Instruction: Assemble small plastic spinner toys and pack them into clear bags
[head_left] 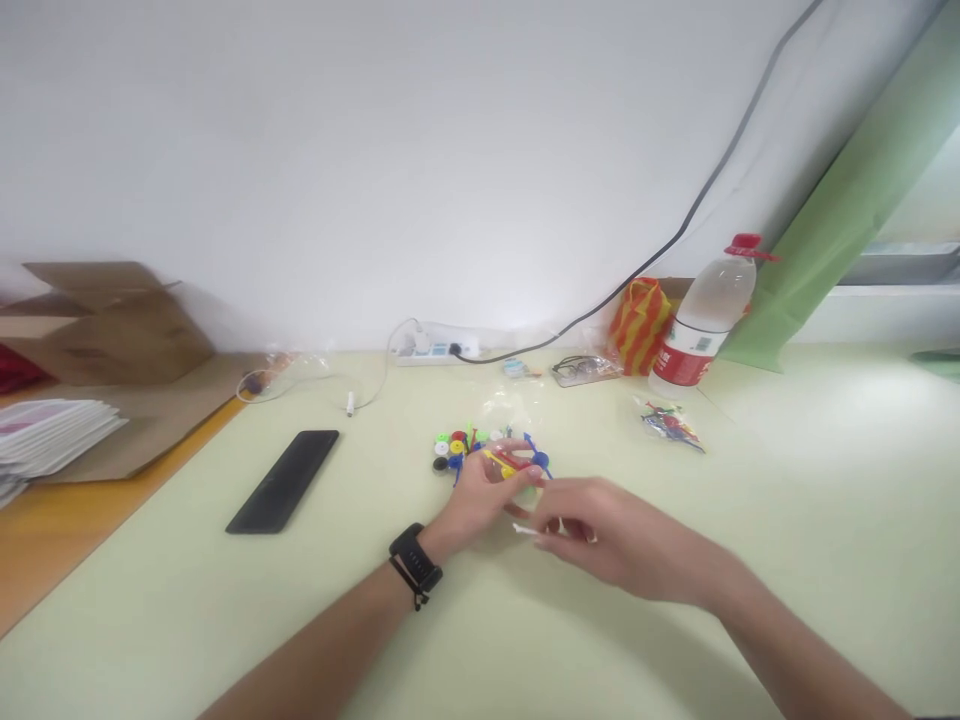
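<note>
A small pile of coloured plastic toy pieces (459, 447) lies on the pale green table (825, 520): round discs and thin rods in red, yellow, green and blue. My left hand (484, 492), with a black watch on the wrist, is closed on a small assembly of red, yellow and blue pieces (516, 462) at the pile's near edge. My right hand (607, 535) sits just right of it, fingers pinched on a small white piece (523, 528).
A black phone (283, 481) lies to the left. At the back stand a white power strip (435, 350), glasses (581, 368), a striped bag (639, 325) and a water bottle (703, 330). A small bag of more pieces (671, 424) lies right. Cardboard (112, 320) and stacked papers (45, 435) are far left.
</note>
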